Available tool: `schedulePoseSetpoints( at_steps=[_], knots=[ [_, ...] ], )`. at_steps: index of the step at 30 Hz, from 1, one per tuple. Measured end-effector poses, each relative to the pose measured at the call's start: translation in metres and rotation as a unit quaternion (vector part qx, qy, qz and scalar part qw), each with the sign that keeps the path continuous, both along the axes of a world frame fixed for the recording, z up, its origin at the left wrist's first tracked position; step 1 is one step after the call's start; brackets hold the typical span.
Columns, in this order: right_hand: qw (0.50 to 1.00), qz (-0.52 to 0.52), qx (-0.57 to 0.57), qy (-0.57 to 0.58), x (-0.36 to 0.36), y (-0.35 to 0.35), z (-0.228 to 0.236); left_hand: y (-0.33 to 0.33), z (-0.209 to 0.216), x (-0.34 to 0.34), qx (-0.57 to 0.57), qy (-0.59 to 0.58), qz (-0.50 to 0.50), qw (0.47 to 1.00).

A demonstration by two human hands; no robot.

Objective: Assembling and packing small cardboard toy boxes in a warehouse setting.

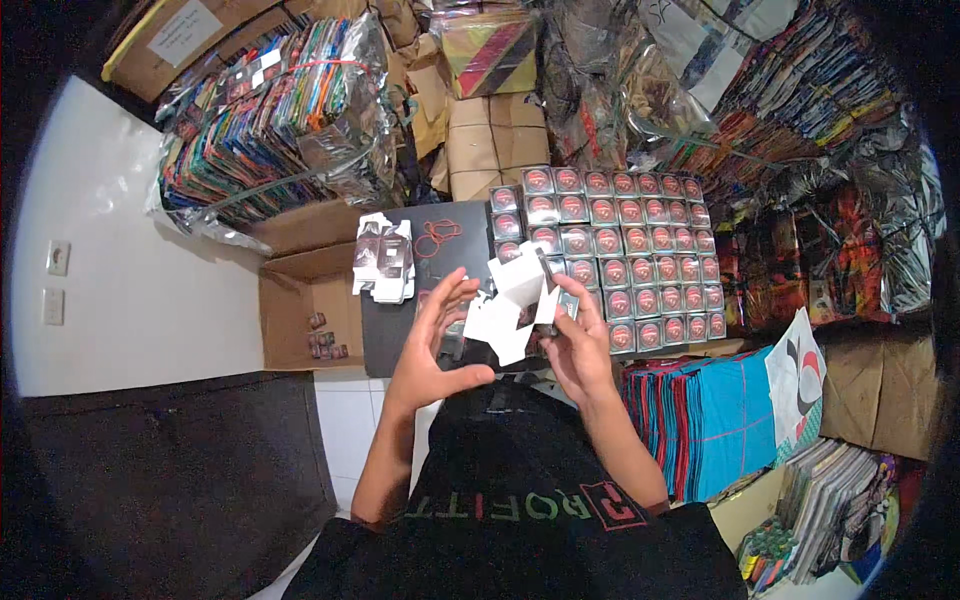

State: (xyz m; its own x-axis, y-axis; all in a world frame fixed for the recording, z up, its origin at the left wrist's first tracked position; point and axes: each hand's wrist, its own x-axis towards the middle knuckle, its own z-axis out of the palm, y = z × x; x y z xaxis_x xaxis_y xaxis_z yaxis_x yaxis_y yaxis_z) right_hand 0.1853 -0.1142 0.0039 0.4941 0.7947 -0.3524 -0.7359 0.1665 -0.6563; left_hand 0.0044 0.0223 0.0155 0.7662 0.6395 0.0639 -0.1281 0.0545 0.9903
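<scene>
In front of my chest I hold a small carton, white inside, with its flaps spread apart. My right hand grips its right side between thumb and fingers. On the other side, my left hand has its thumb and fingers spread wide around the carton's left flaps, without closing on it. A stack of flattened dark-printed cartons lies on the black table. Beside that stack are red rubber bands. Rows of small clear-sided boxes with round red fronts fill the table's right part.
Left of the table stands an open cardboard box with several small packs inside. Plastic-wrapped bundles and a brown paper parcel line the back. Blue and red folded stacks lie at the right, near a filled yellow container.
</scene>
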Motion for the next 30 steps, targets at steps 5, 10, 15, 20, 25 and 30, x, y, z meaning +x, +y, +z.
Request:
schedulePoseSetpoints(
  at_steps=[5, 10, 15, 20, 25, 30],
  knots=[
    [0.998, 0.030, 0.014, 0.056, 0.000, -0.001, -0.004, -0.007, 0.002, 0.003, 0.112, 0.081, -0.042, 0.990],
    [0.988, 0.131, 0.053, 0.056, 0.006, -0.008, -0.009, -0.014, 0.000, 0.004, 0.080, 0.065, -0.022, 0.994],
    [0.932, 0.109, -0.092, -0.334, 0.001, -0.006, -0.006, -0.017, 0.002, 0.008, 0.049, 0.028, 0.016, 0.998],
    [0.896, 0.189, 0.043, -0.399, 0.020, -0.012, 0.006, -0.013, 0.003, 0.008, 0.107, 0.083, 0.019, 0.991],
    [0.898, 0.198, 0.062, -0.388, 0.007, -0.011, 0.018, -0.017, 0.010, 0.015, 0.010, 0.049, 0.040, 0.998],
    [0.900, 0.139, 0.060, -0.408, 0.001, -0.009, 0.013, -0.010, -0.001, 0.010, -0.019, 0.031, 0.027, 0.999]
  ],
)
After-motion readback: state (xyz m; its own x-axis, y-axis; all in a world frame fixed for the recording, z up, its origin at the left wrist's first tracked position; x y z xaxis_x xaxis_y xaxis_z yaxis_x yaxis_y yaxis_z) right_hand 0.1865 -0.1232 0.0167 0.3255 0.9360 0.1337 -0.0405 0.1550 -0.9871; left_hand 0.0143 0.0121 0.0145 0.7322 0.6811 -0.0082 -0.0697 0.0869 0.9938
